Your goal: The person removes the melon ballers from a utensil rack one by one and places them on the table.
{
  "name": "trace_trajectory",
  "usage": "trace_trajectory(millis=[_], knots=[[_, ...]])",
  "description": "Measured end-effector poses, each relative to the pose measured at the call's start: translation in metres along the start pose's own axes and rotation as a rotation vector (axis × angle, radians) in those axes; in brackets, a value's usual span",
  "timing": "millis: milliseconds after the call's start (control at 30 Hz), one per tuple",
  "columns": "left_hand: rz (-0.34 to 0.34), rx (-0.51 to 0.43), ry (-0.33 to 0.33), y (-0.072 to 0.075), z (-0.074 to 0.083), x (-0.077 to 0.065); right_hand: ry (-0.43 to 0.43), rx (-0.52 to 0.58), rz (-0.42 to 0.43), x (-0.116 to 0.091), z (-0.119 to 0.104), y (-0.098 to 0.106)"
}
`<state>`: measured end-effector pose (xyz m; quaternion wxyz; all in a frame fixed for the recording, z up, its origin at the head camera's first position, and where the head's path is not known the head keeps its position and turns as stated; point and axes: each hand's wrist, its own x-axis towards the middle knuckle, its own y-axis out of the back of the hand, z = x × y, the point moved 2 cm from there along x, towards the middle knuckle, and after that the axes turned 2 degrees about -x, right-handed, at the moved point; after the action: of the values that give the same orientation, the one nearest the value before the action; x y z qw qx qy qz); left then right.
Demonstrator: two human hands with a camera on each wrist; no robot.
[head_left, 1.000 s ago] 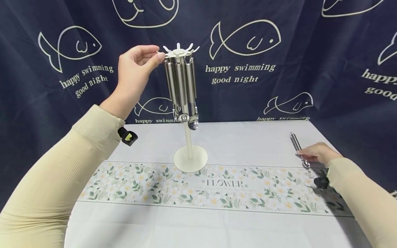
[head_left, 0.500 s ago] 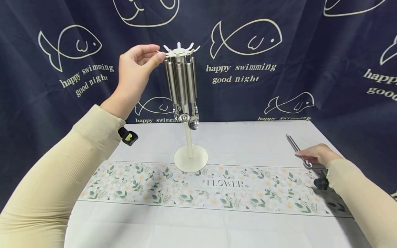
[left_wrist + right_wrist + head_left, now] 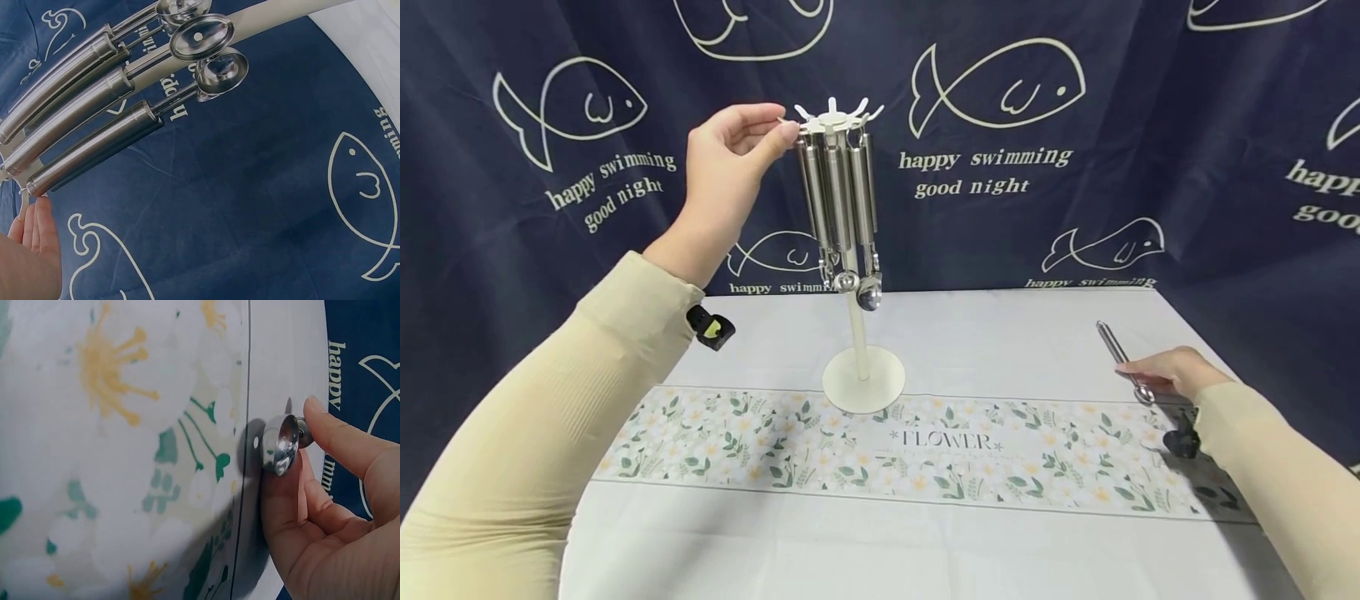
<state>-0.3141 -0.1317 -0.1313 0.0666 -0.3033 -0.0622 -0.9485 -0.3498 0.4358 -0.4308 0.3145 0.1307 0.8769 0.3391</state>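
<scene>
A cream rack [image 3: 863, 381] with a round base and a ring of hooks stands upright at mid-table. My left hand [image 3: 726, 171] pinches one hook at its top left between thumb and fingers. Several steel melon ballers [image 3: 838, 196] hang from other hooks by their handle ends, bowls down; the left wrist view has their shiny bowls [image 3: 203, 37] close up. At the table's right side, my right hand [image 3: 1165, 371] grips another melon baller [image 3: 1112, 342] near its bowl. Its handle points away from me. In the right wrist view its bowl [image 3: 280, 445], with a small hole, shows beside my thumb.
A floral runner [image 3: 955, 458] lettered FLOWER crosses the white table [image 3: 985, 550], and the rack's base overlaps its far edge. Behind the table hangs a dark blue curtain [image 3: 985, 250] with fish drawings.
The melon baller in my right hand has turned slightly, its handle end swinging a little left. My left hand keeps its pinch on the hook, and the rack stays in place.
</scene>
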Motion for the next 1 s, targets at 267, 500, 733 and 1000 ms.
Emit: trace_trajectory(millis=[267,500,733,1000], knots=[[-0.007,-0.013,-0.013,0.000,0.001,0.001,0.034,0.005,-0.008,-0.001,0.000,0.001],[-0.011,0.002,-0.009,-0.002,0.003,0.002,0.007,0.034,0.026,0.003,0.002,0.003],[-0.005,-0.013,0.011,-0.001,0.003,-0.001,0.096,0.138,-0.112,-0.007,0.002,0.014],[0.001,-0.008,0.001,0.001,0.001,-0.001,0.210,0.174,-0.206,-0.017,-0.002,0.020]])
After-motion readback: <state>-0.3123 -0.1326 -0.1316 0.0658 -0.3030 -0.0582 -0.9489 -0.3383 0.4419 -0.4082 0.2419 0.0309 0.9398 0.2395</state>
